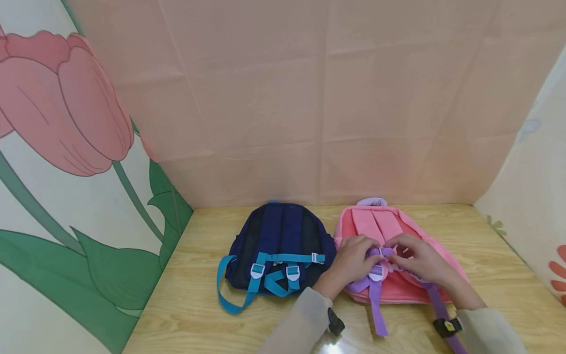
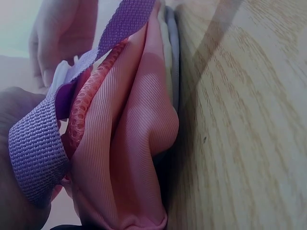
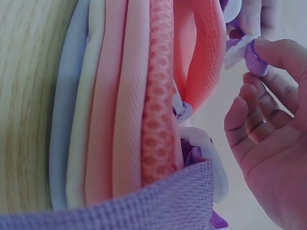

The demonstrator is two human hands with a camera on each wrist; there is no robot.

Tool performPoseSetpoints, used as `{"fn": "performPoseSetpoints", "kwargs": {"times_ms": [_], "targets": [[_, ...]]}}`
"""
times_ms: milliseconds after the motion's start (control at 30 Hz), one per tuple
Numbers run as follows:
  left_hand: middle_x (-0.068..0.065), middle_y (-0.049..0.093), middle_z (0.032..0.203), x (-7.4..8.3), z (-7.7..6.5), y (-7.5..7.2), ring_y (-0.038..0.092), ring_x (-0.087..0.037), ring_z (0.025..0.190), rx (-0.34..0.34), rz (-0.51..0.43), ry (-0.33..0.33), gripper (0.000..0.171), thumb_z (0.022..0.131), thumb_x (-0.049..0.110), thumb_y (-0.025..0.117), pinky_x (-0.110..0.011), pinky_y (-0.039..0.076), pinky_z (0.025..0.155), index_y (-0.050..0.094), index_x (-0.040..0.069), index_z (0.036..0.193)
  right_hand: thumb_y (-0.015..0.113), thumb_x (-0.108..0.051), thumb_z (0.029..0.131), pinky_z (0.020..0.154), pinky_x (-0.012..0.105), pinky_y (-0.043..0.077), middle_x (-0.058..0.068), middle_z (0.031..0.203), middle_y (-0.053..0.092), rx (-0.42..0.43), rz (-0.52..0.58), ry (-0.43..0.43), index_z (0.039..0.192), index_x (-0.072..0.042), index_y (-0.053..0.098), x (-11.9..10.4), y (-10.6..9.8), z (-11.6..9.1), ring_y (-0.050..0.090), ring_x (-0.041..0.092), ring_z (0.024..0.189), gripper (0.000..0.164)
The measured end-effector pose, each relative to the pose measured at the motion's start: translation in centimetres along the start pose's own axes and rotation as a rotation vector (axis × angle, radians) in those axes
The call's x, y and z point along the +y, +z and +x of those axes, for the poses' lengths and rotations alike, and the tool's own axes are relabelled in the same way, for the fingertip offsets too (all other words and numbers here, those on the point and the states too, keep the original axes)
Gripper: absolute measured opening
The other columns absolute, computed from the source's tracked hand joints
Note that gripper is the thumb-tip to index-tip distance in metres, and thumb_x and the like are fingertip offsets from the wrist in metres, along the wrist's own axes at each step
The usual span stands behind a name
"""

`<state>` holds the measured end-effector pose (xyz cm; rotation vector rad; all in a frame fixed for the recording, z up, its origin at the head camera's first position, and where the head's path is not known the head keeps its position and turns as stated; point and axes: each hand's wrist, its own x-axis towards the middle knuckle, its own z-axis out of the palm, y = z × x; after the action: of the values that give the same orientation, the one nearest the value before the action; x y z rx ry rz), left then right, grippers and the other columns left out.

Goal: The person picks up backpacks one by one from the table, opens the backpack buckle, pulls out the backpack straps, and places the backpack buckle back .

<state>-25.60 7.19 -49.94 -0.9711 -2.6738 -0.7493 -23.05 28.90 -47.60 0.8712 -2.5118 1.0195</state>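
Observation:
A pink backpack (image 1: 364, 221) lies on its front on the table, with purple straps (image 1: 377, 307) on the side facing up. Over its middle, both hands meet at a small white buckle (image 1: 381, 252) threaded with purple chest strap. My left hand (image 1: 353, 258) pinches the strap on the left of this buckle. On the other side, my right hand (image 1: 424, 260) pinches the strap between thumb and index finger; in the right wrist view its other fingers are loosely bent beside the white buckle (image 3: 236, 57). A white strap adjuster (image 1: 376, 273) sits just below the left fingertips.
Left of the pink bag lies a navy backpack (image 1: 283, 226) with teal straps (image 1: 230, 302), one looping onto the wooden table (image 1: 185, 305). A pinkish-beige cloth (image 1: 318, 98) hangs behind. A purple strap (image 1: 438, 300) trails past the right wrist toward the near edge.

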Motion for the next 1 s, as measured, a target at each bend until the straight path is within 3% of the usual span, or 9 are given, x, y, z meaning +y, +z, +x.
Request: {"fn": "performPoseSetpoints", "kwargs": {"times_ms": [233,467,733,833,1000], "targets": [[0.021,0.063,0.116,-0.1,0.1,-0.1,0.050,0.000,0.106,0.012,0.009,0.000,0.028,0.100,0.047,0.059,-0.023,0.038,0.097,0.065,0.033,0.123,0.076,0.003,0.085,0.067,0.024,0.053,-0.005,0.091,0.064,0.018,-0.028,0.034,0.105,-0.012,0.071,0.0,0.2,-0.1,0.054,0.002,0.079,0.025],[0.023,0.064,0.120,0.0,0.0,-0.1,0.048,0.000,0.100,0.033,0.033,-0.003,0.028,0.099,0.048,0.060,-0.021,0.037,0.091,0.065,0.034,0.123,0.070,-0.007,0.095,0.067,0.022,0.051,0.004,0.093,0.068,-0.001,0.124,0.228,0.108,-0.010,0.070,0.2,0.5,-0.6,0.060,0.004,0.082,0.013],[0.025,0.063,0.118,0.1,-0.2,-0.2,0.044,0.000,0.095,0.033,0.026,-0.029,0.028,0.098,0.050,0.060,-0.019,0.036,0.085,0.065,0.036,0.123,0.067,-0.014,0.099,0.056,0.027,0.050,0.011,0.088,0.068,-0.010,0.264,0.403,0.111,0.001,0.065,0.5,0.7,-0.8,0.062,0.011,0.073,0.019],[0.025,0.064,0.118,0.0,-0.2,-0.2,0.043,0.000,0.094,0.034,0.029,-0.032,0.029,0.098,0.051,0.060,-0.018,0.035,0.083,0.065,0.036,0.122,0.066,-0.014,0.099,0.057,0.027,0.050,0.012,0.088,0.068,-0.018,0.291,0.410,0.113,0.003,0.064,0.6,0.6,-0.9,0.061,0.012,0.074,0.021],[0.024,0.064,0.120,-0.2,-0.2,-0.2,0.043,0.000,0.094,0.034,0.029,-0.026,0.030,0.098,0.051,0.061,-0.017,0.035,0.084,0.065,0.036,0.123,0.071,-0.010,0.095,0.063,0.025,0.050,0.007,0.093,0.067,-0.018,0.210,0.302,0.116,-0.003,0.066,0.5,0.3,-0.9,0.060,0.006,0.081,0.022]]}}
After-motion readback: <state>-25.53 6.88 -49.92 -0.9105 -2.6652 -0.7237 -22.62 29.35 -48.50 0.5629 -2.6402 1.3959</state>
